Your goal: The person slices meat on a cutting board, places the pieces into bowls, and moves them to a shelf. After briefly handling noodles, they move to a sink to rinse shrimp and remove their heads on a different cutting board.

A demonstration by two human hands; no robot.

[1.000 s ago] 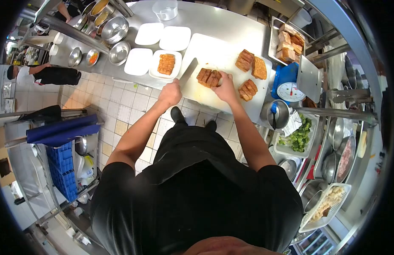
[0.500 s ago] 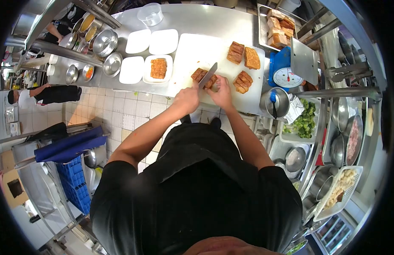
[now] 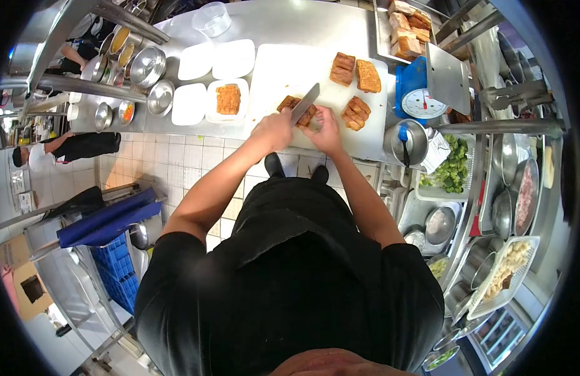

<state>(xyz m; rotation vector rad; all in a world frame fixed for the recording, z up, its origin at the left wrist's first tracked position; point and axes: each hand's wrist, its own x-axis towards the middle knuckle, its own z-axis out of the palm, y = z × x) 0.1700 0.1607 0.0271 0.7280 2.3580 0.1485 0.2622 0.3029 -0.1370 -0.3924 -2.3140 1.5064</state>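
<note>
My left hand (image 3: 274,130) grips the handle of a kitchen knife (image 3: 306,103). Its broad blade lies across a browned block of roast pork belly (image 3: 287,104) on the white cutting board (image 3: 274,69). My right hand (image 3: 326,130) holds the right end of that block, thumb and fingers close beside the blade. How deep the edge sits in the meat cannot be made out. To the right on the board are a scored piece of pork (image 3: 355,113) and two further blocks, a sliced one (image 3: 342,68) and a golden-topped one (image 3: 368,76).
Left of the board, one white tray (image 3: 210,100) carries sliced pork, beside several other white trays (image 3: 234,57). Rightward stand a blue scale (image 3: 413,91), a steel pot (image 3: 417,141) and a basket of broccoli (image 3: 454,164). A metal tray (image 3: 383,44) holds more pork. A co-worker (image 3: 67,145) stands far left.
The knife has shifted slightly forward and right across the pork, and more of the blade's face shows. My right hand keeps its hold. The whole view has moved a little.
</note>
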